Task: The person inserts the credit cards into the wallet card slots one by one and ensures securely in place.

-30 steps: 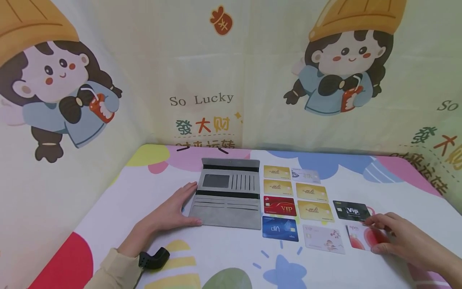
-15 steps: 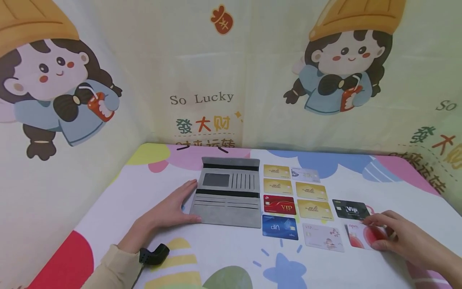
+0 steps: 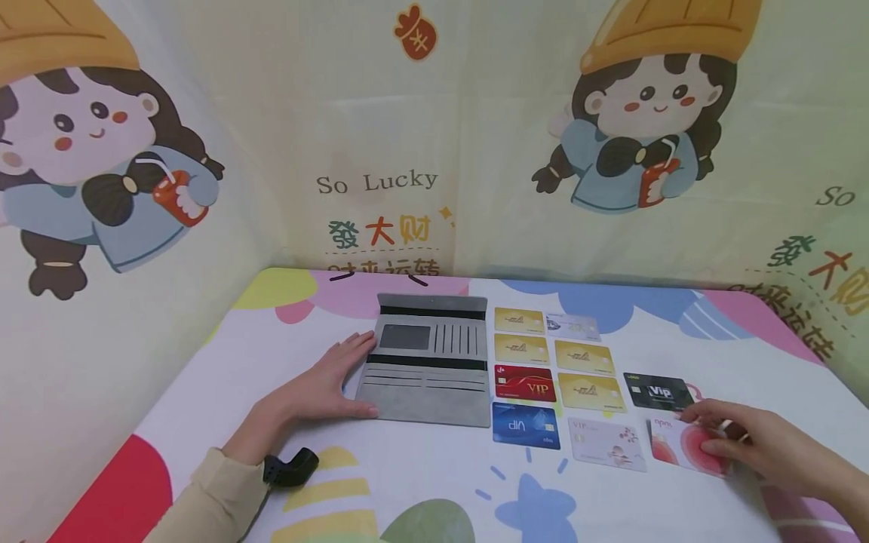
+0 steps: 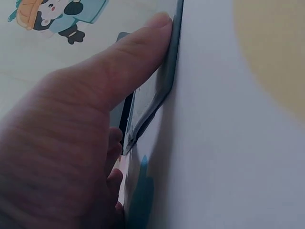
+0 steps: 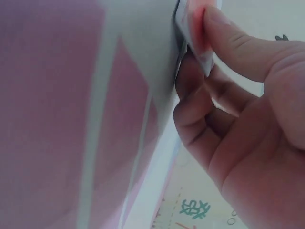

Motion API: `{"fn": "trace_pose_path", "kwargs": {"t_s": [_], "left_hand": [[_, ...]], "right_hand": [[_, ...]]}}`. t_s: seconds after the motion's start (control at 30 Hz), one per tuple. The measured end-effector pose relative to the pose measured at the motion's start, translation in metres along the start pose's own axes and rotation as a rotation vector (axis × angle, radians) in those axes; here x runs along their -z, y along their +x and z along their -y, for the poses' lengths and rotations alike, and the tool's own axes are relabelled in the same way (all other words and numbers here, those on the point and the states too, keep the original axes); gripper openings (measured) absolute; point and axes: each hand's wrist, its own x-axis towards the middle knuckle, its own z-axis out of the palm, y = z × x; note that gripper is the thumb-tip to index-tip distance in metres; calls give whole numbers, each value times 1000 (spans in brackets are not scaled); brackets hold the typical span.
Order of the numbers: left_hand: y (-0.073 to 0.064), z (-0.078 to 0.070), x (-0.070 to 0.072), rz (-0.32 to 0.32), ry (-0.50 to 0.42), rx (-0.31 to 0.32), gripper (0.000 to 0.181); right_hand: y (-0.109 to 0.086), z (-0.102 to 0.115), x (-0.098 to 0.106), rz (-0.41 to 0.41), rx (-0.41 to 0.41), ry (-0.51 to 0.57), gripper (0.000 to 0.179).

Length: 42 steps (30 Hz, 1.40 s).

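A grey wallet lies unfolded on the table, its slots and dark window showing. My left hand rests at its left side, fingers extended along the edge. In the left wrist view the thumb lies on the wallet's near corner. Far to the right, my right hand pinches a white card with red circles by its right end. The right wrist view has the thumb on the face of this card and curled fingers beneath, the near end tipped up. A black VIP card lies just behind it.
Right of the wallet, several cards lie in columns, among them a red VIP card, a blue card, a pale flowered card and gold cards. Patterned cloth walls stand behind the table and at its left.
My right thumb has moved up onto the red-circled card, and its right end has tipped up between thumb and fingers. My left hand stays at the wallet. The head view has shifted slightly.
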Motion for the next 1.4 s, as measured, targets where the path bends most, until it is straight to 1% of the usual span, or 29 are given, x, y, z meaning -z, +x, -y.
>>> {"fn": "trace_pose_path", "kwargs": {"t_s": [0.1, 0.23, 0.3, 0.43, 0.57, 0.73, 0.87, 0.97, 1.1, 1.3, 1.4], "left_hand": [[0, 1, 0, 7, 6, 4, 111], [0, 2, 0, -2, 11, -9, 109], [0, 2, -1, -8, 12, -18, 107], [0, 1, -1, -7, 14, -10, 105], [0, -1, -1, -3, 17, 5, 105], [0, 0, -2, -11, 32, 1, 104], [-1, 1, -2, -25, 40, -4, 104], [-1, 1, -1, -25, 41, -5, 103], [-2, 1, -1, -26, 39, -16, 103], [-2, 1, -2, -27, 33, -17, 103], [-1, 2, -3, -30, 33, -21, 103]], "right_hand": [[1, -4, 2, 32, 14, 38, 33], [3, -10, 4, 80, 38, 109, 33], [4, -12, 5, 80, 67, 149, 34], [5, -13, 5, 30, 103, 170, 38], [8, -10, 6, 15, 60, 174, 35], [19, 1, 9, 44, 19, 230, 27], [32, 13, 10, 36, 31, 285, 26], [43, 22, 11, 19, 60, 309, 27], [58, 34, 10, 30, 76, 341, 29], [80, 53, 7, 42, 65, 349, 27], [90, 61, 4, 54, 63, 376, 28]]}}
